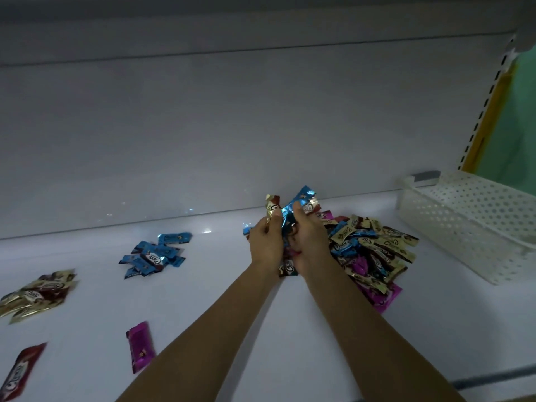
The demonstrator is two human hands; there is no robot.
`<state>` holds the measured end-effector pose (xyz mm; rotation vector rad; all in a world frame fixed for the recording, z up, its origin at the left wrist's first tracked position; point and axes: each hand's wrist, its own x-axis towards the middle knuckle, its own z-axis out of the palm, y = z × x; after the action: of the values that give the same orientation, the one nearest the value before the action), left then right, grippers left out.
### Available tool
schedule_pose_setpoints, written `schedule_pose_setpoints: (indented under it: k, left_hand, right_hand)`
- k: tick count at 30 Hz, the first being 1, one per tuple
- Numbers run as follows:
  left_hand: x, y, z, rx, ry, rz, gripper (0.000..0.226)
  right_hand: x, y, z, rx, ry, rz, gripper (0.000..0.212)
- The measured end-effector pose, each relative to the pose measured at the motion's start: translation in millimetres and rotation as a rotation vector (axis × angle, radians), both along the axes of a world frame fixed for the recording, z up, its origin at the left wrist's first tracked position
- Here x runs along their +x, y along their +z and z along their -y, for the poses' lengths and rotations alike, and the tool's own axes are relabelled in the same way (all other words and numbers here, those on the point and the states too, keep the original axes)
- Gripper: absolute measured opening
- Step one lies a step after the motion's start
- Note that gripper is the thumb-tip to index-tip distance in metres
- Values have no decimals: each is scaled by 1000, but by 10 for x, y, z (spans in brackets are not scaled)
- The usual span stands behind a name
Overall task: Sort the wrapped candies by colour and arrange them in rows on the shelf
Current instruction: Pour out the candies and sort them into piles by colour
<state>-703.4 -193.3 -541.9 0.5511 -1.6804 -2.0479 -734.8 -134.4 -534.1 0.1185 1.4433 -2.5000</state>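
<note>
Both hands are raised together above the white shelf [261,329], each gripping wrapped candies. My left hand [265,242] holds a gold and brown candy [272,208]. My right hand [311,240] holds blue candies [301,200], with more wrappers bunched between the palms. A mixed pile of gold, blue and pink candies [374,253] lies just right of the hands. Sorted groups lie to the left: a blue heap [153,255], a gold heap [37,294], a single pink candy [140,345] and a red one [20,369].
A white perforated plastic basket [470,224] stands at the right end of the shelf. The shelf's back wall [203,126] rises behind the candies. A slotted upright [490,94] with a yellow strip runs up the right side.
</note>
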Motion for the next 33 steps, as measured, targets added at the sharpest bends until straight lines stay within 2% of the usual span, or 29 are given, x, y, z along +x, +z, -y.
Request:
schedule_pose_setpoints:
  k: [3,5,7,11,13,17,19,23,26,29,33]
  left_hand:
    - [-9,75,-52,314,52,6,30]
    - [-44,75,-48,431,49,14,31]
    - [-43,86,-66,455,41,37,35]
    - [-23,117,-116,478,-1,54,37]
    - [1,142,-95,476,15,99,34]
    - [16,144,22,445,113,152,35]
    - [62,133,87,493,105,141,38]
    - [189,103,220,595,57,101,43]
    - [263,88,355,631,41,70,49]
    - [398,93,505,618,10,33,40]
    - [673,130,761,550,-17,-30,35]
  right_hand:
    - [32,25,101,-224,-23,101,45]
    - [-8,47,104,-299,-52,115,45]
    - [-11,88,109,-297,-110,64,39]
    - [66,146,156,-133,-206,-94,31]
    - [77,154,149,-171,-173,-44,31]
    - [110,150,147,-331,-17,172,41]
    - [135,143,146,-343,25,162,40]
    - [221,119,125,-254,49,45,27]
    - [262,80,110,-140,24,-2,27]
    - [333,63,136,-8,2,-7,15]
    - [490,78,300,115,75,-94,10]
